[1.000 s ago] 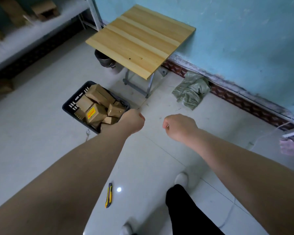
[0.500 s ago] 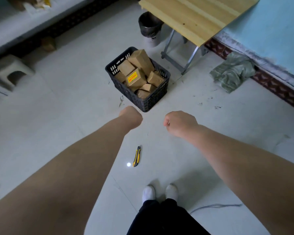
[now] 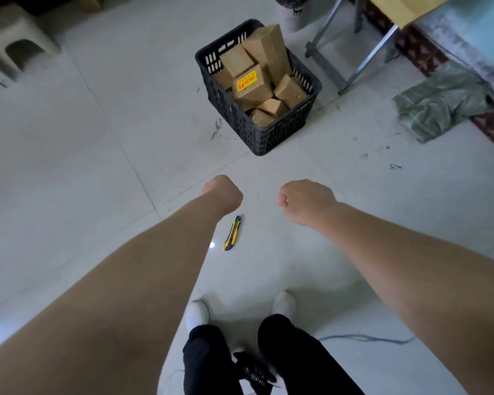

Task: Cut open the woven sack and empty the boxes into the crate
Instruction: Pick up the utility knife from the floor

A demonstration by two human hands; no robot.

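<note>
Left grip (image 3: 223, 193) clenched to a fist, nothing in it, held out over the floor (image 3: 69, 166). Right grip (image 3: 305, 201) likewise clenched and bare, thumb tucked against the curled fingers, apart from the left. Just below the left fist in the view, flat on the tiles: a yellow-and-black utility knife (image 3: 232, 232), touched by neither grip.

Further ahead, a black slotted crate (image 3: 268, 138) on the floor, heaped with brown cardboard boxes (image 3: 251, 86), one with a yellow-and-red label facing up, the tallest leaning above the rim. Right of the crate, the grey metal legs (image 3: 357, 72) of a folding worktop (image 3: 394, 7), its wooden top cut off by the upper edge. Further right, against the foot of the blue wall (image 3: 468, 24), the green woven sack (image 3: 439, 101) — crumpled, lying low, apart from the crate.

At far left, a pale plastic stool (image 3: 15, 38). At the bottom, black trousers (image 3: 297, 352) and white shoes (image 3: 197, 312) — a thin cord (image 3: 365, 337) on the tiles nearby.
</note>
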